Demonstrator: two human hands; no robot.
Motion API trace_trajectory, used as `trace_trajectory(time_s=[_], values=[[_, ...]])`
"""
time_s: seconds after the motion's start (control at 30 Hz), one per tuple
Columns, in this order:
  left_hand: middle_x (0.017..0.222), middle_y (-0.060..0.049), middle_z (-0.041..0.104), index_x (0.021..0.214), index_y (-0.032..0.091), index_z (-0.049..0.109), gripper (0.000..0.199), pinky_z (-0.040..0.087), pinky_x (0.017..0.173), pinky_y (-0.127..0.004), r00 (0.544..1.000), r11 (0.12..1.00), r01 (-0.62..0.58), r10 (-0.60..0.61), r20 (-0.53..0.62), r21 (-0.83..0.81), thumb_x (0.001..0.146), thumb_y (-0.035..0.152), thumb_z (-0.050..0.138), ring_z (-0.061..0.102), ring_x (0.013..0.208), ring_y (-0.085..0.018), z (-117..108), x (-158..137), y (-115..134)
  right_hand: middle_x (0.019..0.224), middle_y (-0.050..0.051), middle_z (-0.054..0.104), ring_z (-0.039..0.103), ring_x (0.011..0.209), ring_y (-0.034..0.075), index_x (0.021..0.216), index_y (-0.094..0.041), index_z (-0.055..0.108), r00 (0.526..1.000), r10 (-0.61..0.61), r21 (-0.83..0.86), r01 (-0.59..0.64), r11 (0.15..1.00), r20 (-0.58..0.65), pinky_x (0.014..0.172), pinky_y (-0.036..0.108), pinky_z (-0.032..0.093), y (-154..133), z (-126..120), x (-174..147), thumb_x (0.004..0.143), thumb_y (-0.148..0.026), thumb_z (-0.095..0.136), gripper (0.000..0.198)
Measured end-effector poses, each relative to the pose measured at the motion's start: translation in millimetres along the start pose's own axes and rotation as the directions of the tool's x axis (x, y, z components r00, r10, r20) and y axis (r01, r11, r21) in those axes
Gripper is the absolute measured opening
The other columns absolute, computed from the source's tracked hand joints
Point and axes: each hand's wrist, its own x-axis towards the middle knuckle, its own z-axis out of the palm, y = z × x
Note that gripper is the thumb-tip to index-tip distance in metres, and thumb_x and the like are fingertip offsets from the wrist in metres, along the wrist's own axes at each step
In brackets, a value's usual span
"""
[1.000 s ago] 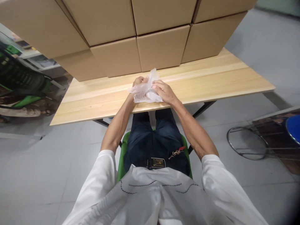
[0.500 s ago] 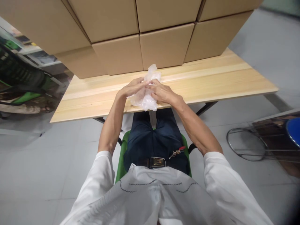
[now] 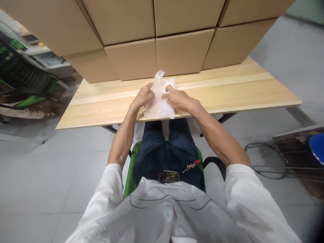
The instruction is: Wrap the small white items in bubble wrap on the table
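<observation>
At the near edge of the wooden table (image 3: 240, 87), by the middle of its front side: crumpled plastic (image 3: 160, 106), clear to whitish. Taken as the clock's centre, 12 being away from the wearer. Bag or sheet: cannot tell, the folds overlap. Whether anything lies inside: not visible. Its lower end reaches the table's front edge; whether it rests on the wood or is held just above is unclear.

Left hand (image 3: 143, 96) at 9 o'clock, fingers curled in and pinching the plastic's side; fingertips and thumb partly hidden. Right hand (image 3: 178, 99) at 3 o'clock, fingers bent, tips touching the plastic; whether they pinch it cannot be told, as the lower fingers are covered by the hand itself.

At 12 o'clock, cardboard boxes (image 3: 184, 50) in two layers, just beyond the plastic and apart from it. Upper layer cut off by the frame; tops unseen.

At 6 o'clock, dark trousers (image 3: 164, 145), knees hidden under the table; green seat (image 3: 130, 177) mostly covered by the wearer. Keys (image 3: 191, 166) at 5 o'clock, on the trousers by the belt buckle (image 3: 170, 176); small, count not legible. White shirt (image 3: 162, 219) cut off at the bottom.

Toward 4 o'clock, blue stool (image 3: 318, 148), cropped at the border. Between 9 and 10 o'clock, a dark chair (image 3: 22, 74), blurred; pale shape below it too smeared to name.
</observation>
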Motion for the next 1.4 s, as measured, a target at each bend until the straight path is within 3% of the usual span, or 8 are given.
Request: trace_trajectory(time_s=[0.2, 0.3, 0.4, 0.53, 0.7, 0.83, 0.97, 1.4], values=[[0.091, -0.004, 0.082, 0.118, 0.027, 0.088, 0.052, 0.061, 0.140, -0.071, 0.994, 0.986, -0.014, -0.004, 0.109, 0.164, 0.075, 0.001, 0.078, 0.088, 0.114, -0.042, -4.0, -12.6, -18.4, 0.112, 0.015, 0.077, 0.074, 0.124, 0.040, 0.088, -0.028, 0.079, 0.994, 0.068, 0.098, -0.060, 0.993, -0.086, 0.127, 0.061, 0.062, 17.0, -25.0, -6.7, 0.112, -0.043, 0.083, 0.029], [0.108, -0.011, 0.090, 0.149, 0.027, 0.084, 0.064, 0.061, 0.140, -0.074, 0.989, 0.947, -0.069, 0.024, 0.145, 0.315, 0.087, 0.010, 0.080, 0.089, 0.130, -0.048, -2.1, -16.8, -23.2, 0.111, 0.015, 0.080, 0.074, 0.116, 0.039, 0.093, -0.026, 0.081, 0.974, 0.202, 0.026, -0.201, 0.979, -0.106, 0.118, 0.057, 0.064, 19.1, -37.5, -12.6, 0.102, -0.045, 0.092, 0.024], [0.130, -0.017, 0.094, 0.189, 0.027, 0.060, 0.088, 0.063, 0.137, -0.074, 0.977, 0.813, -0.070, -0.060, 0.203, 0.578, 0.102, 0.017, 0.070, 0.089, 0.140, -0.049, -1.5, -21.7, -15.6, 0.105, 0.014, 0.084, 0.075, 0.104, 0.035, 0.098, -0.023, 0.083, 0.944, 0.331, -0.169, -0.327, 0.930, -0.009, 0.103, 0.048, 0.062, 17.0, -59.3, -26.0, 0.105, -0.037, 0.079, 0.016], [0.145, -0.019, 0.094, 0.207, 0.028, 0.031, 0.102, 0.068, 0.130, -0.069, 0.965, 0.653, -0.088, -0.131, 0.227, 0.752, 0.110, 0.017, 0.061, 0.089, 0.142, -0.046, -5.0, -32.5, 11.6, 0.107, 0.017, 0.089, 0.082, 0.109, 0.039, 0.108, -0.020, 0.088, 0.850, 0.525, -0.351, -0.484, 0.802, 0.027, 0.101, 0.048, 0.062, 10.6, -96.5, -50.3, 0.114, -0.036, 0.068, 0.026], [0.182, -0.028, 0.075, 0.206, 0.020, 0.031, 0.090, 0.063, 0.138, -0.069, 0.965, 0.480, -0.231, -0.001, 0.263, 0.847, 0.120, 0.024, 0.056, 0.075, 0.166, -0.050, 2.1, -42.6, 58.1, 0.162, 0.028, 0.085, 0.077, 0.154, 0.050, 0.158, -0.013, 0.083, 0.914, 0.351, -0.365, -0.404, 0.839, -0.205, 0.133, 0.068, 0.063, -26.6, -86.8, -53.9, 0.122, -0.033, 0.051, 0.052], [0.187, -0.032, 0.068, 0.191, 0.010, 0.054, 0.069, 0.048, 0.150, -0.070, 0.917, 0.336, -0.391, 0.063, 0.394, 0.857, 0.123, 0.018, 0.047, 0.061, 0.181, -0.051, 32.7, -45.6, 75.7, 0.198, 0.026, 0.061, 0.059, 0.183, 0.050, 0.183, -0.012, 0.066, 0.970, 0.242, -0.308, -0.240, 0.920, -0.033, 0.151, 0.069, 0.050, -67.6, -21.2, -26.9, 0.119, -0.021, 0.051, 0.067], [0.163, -0.036, 0.082, 0.161, 0.003, 0.077, 0.054, 0.051, 0.145, -0.066, 0.864, 0.219, -0.458, -0.117, 0.489, 0.862, 0.124, 0.016, 0.041, 0.075, 0.162, -0.049, 55.9, -54.7, 64.3, 0.203, 0.028, 0.055, 0.053, 0.189, 0.048, 0.188, -0.009, 0.061, 0.939, 0.335, -0.315, -0.294, 0.902, 0.082, 0.155, 0.068, 0.046, -76.8, 22.7, -13.5, 0.120, -0.017, 0.046, 0.070], [0.184, -0.035, 0.068, 0.173, 0.004, 0.064, 0.058, 0.059, 0.137, -0.063, 0.883, 0.201, -0.357, -0.246, 0.400, 0.912, 0.131, 0.027, 0.032, 0.068, 0.170, -0.050, 42.3, -68.6, 55.3, 0.216, 0.024, 0.033, 0.037, 0.198, 0.054, 0.194, -0.017, 0.057, 0.886, 0.463, -0.329, -0.431, 0.840, 0.020, 0.156, 0.080, 0.042, 3.5, -28.5, -42.5, 0.132, -0.052, 0.043, 0.073]])
